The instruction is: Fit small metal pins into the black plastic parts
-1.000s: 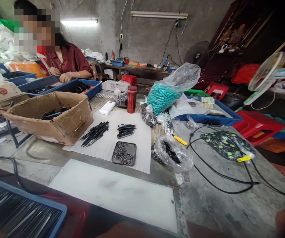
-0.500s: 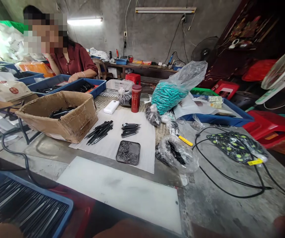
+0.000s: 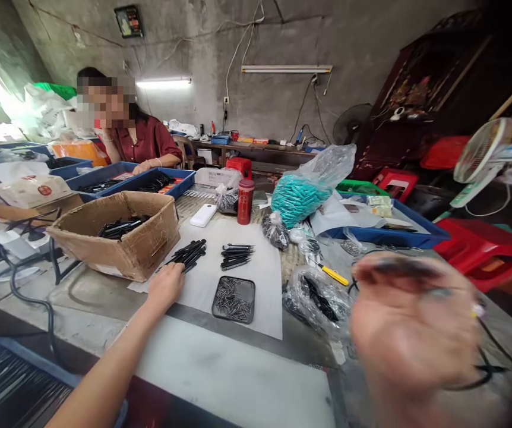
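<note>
A: Two hands out, w/ v. different clarity. Left hand [image 3: 167,285] lies low on the white paper sheet [image 3: 256,261], fingers curled at the near end of the loose pile of black pen barrels [image 3: 187,254]. Touching them or just short? Can't tell; the knuckles hide the tips.

B: And the right hand [image 3: 411,333]?

A: Big blur close to the camera, palm up-ish, over the tabletop [image 3: 82,297] edge. Something dark and thin lies across its fingertips, prob. a pen part, but too smeared to say. Whether it grips that or is spread wide, can't tell.

B: Risks?

A: My guess: the barrels lie loose and fanned, so a careless pinch could roll several off the sheet toward the cardboard box [image 3: 117,238] just beside them. Also the small black tray of metal tips [image 3: 234,299] is near the left hand, to its right; a sideways sweep of the wrist could nudge it and scatter the tips. The right hand moving fast near the clear bag of black parts [image 3: 318,297] could snag the plastic.

B: Second pile?

A: Neat row of black clip pieces [image 3: 236,255], right of the barrels, apart from either hand.
</note>
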Demonstrator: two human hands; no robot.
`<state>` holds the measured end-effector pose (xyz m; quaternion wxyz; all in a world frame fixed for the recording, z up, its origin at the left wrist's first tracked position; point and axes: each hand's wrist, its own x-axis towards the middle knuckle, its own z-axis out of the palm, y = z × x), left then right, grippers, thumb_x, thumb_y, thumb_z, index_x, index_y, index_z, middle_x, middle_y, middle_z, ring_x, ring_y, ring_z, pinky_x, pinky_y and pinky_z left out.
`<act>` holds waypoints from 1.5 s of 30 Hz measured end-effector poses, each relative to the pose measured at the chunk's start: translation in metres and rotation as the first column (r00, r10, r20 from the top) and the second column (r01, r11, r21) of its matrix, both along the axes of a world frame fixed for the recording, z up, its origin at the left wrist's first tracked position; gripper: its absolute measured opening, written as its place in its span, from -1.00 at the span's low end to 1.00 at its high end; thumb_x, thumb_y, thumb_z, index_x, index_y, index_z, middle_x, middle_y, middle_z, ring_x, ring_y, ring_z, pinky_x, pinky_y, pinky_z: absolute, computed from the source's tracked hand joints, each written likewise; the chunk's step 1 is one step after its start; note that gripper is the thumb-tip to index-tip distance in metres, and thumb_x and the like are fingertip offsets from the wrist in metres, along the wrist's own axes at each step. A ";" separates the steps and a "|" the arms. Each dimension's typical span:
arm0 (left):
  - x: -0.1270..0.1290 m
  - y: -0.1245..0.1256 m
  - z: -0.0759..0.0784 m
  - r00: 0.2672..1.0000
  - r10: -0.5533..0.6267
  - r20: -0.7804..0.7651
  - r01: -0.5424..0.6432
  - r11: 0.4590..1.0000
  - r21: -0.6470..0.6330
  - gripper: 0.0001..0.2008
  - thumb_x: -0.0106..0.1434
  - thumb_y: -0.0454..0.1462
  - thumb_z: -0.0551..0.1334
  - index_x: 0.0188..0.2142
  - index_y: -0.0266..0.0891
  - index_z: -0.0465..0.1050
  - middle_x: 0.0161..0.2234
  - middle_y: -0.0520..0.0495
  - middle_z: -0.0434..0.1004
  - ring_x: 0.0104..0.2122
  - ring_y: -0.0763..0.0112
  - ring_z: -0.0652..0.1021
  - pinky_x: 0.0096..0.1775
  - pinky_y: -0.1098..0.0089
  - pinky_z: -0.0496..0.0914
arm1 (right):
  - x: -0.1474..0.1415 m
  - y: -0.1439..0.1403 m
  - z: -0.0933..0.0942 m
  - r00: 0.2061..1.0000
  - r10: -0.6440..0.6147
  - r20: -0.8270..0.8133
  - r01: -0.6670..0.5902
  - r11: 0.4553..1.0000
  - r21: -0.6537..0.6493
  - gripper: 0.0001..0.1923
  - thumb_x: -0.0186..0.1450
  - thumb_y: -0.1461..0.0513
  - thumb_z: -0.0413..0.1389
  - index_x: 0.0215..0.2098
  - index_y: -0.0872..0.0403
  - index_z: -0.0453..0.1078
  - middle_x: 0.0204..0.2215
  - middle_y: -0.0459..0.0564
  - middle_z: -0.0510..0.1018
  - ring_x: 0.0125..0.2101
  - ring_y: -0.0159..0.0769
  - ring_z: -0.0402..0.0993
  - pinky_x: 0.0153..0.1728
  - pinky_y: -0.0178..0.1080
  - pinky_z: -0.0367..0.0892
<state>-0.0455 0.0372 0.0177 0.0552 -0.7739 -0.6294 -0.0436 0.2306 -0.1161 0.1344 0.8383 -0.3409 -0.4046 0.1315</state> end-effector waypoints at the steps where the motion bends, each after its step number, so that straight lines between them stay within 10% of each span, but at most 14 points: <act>1: 0.000 0.002 -0.002 1.000 0.004 -0.006 -0.004 1.000 -0.006 -0.79 0.20 -0.31 -0.03 -0.26 -0.25 0.35 -0.26 -0.15 0.43 -0.20 0.25 0.42 -0.21 0.35 0.29 | -0.003 0.007 -0.005 1.000 0.017 -0.025 -0.016 0.999 0.043 -0.82 0.12 0.13 0.06 -0.33 0.03 0.34 -0.43 -0.11 0.38 -0.38 -0.37 0.33 -0.36 -0.25 0.27; 11: -0.002 0.007 -0.002 1.000 0.007 -0.003 -0.007 0.999 -0.050 -0.79 0.21 -0.30 -0.06 -0.30 -0.28 0.31 -0.29 -0.19 0.42 -0.22 0.17 0.42 -0.32 0.31 0.28 | -0.016 0.053 -0.083 0.919 0.362 0.153 -0.230 0.811 -0.538 -0.83 0.17 0.15 0.01 -0.39 0.09 0.32 -0.53 -0.11 0.36 -0.47 -0.39 0.27 -0.41 -0.33 0.20; 19: 0.002 -0.004 0.015 0.959 -0.004 0.283 0.018 0.999 -0.047 -0.88 0.15 -0.29 -0.04 -0.43 -0.22 0.23 -0.42 -0.07 0.41 -0.37 0.30 0.44 -0.37 0.40 0.25 | -0.022 0.085 -0.096 0.720 0.519 0.460 -0.017 0.676 -0.737 -0.84 0.14 0.25 -0.04 -0.48 0.12 0.35 -0.59 -0.12 0.38 -0.52 -0.39 0.27 -0.46 -0.35 0.16; 23: 0.022 -0.002 0.024 0.757 0.033 0.652 0.089 0.984 -0.152 -0.90 0.10 -0.24 0.00 -0.48 -0.19 0.19 -0.65 0.08 0.34 -0.58 0.41 0.38 -0.48 0.45 0.19 | -0.030 0.099 -0.102 0.450 0.580 0.679 0.157 0.697 -0.700 -0.83 0.14 0.33 -0.05 -0.46 0.13 0.38 -0.49 -0.04 0.47 -0.42 -0.35 0.33 -0.36 -0.35 0.16; 28: 0.054 0.007 0.029 0.166 0.125 0.978 0.318 0.932 -0.173 -0.79 -0.04 -0.17 0.15 -0.47 -0.23 0.17 -0.64 0.14 0.31 -0.70 0.60 0.25 -0.60 0.54 0.10 | -0.040 0.112 -0.116 0.099 0.630 0.770 0.301 0.719 -0.627 -0.79 0.17 0.33 -0.07 -0.40 0.13 0.41 -0.41 0.03 0.52 -0.33 -0.30 0.37 -0.29 -0.33 0.15; 31: 0.072 0.010 0.031 -0.040 0.202 0.978 0.399 0.901 -0.170 -0.74 -0.08 -0.18 0.20 -0.46 -0.24 0.14 -0.59 0.12 0.33 -0.73 0.69 0.19 -0.64 0.58 0.02 | -0.046 0.115 -0.118 -0.015 0.659 0.752 0.370 0.702 -0.609 -0.78 0.18 0.31 -0.09 -0.39 0.12 0.41 -0.37 0.05 0.52 -0.32 -0.26 0.38 -0.32 -0.30 0.15; 37: 0.087 0.013 0.021 -0.137 0.270 0.953 0.428 0.884 -0.188 -0.63 -0.07 -0.17 0.23 -0.27 -0.27 0.22 -0.60 0.14 0.32 -0.71 0.69 0.21 -0.64 0.60 0.03 | -0.056 0.109 -0.112 -0.124 0.656 0.745 0.441 0.709 -0.550 -0.77 0.16 0.38 -0.11 -0.35 0.17 0.37 -0.35 0.12 0.50 -0.31 -0.18 0.37 -0.32 -0.22 0.12; 45: 0.072 0.022 0.001 -0.022 0.249 0.968 0.309 0.923 -0.230 -0.63 -0.17 -0.16 0.29 -0.37 -0.28 0.30 -0.66 0.14 0.31 -0.70 0.61 0.26 -0.63 0.55 0.10 | -0.053 0.106 -0.118 -0.080 0.644 0.761 0.420 0.714 -0.560 -0.80 0.13 0.41 -0.11 -0.35 0.18 0.32 -0.37 0.12 0.47 -0.33 -0.19 0.34 -0.32 -0.21 0.10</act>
